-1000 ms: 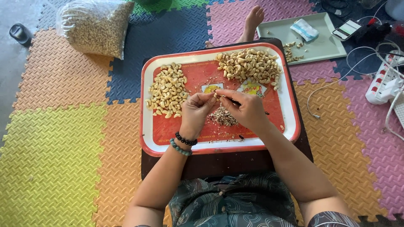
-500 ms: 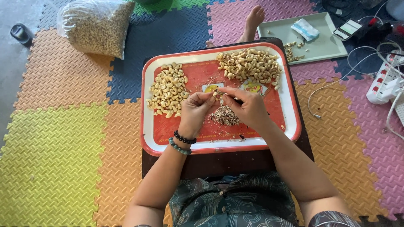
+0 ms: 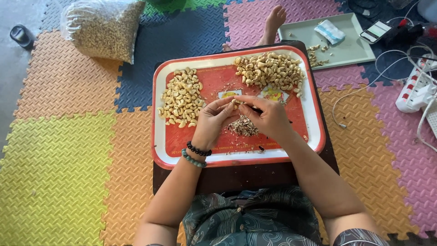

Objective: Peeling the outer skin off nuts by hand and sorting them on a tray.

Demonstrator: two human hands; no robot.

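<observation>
Floor: you sit on soft foam mats that lock like puzzle pieces, in yellow, orange, blue, pink and green. A strip of bare grey floor shows at the far left.
Bench: a low dark bench stands over your lap and carries the tray.
Tray: the red tray has a white rim and small bits scattered on it.
Left hand: your left hand is over the middle of the tray. Its fingers are pinched on one small nut. Two bead bracelets sit on that wrist.
Right hand: your right hand touches the same nut from the other side. Its fingers are curled shut on a thin dark tool, near the nut.
Left pile: a heap of pale nuts lies on the left of the tray.
Far pile: a bigger heap of nuts lies at the far right of the tray.
Peel pile: a little heap of brown skins lies under your hands.
Bag: a clear bag full of nuts lies on the mats, far left.
Other tray: a pale green tray with a few nuts and a small packet lies far right on the floor.
Also there: a phone, white cables, a white power strip and your bare foot.
</observation>
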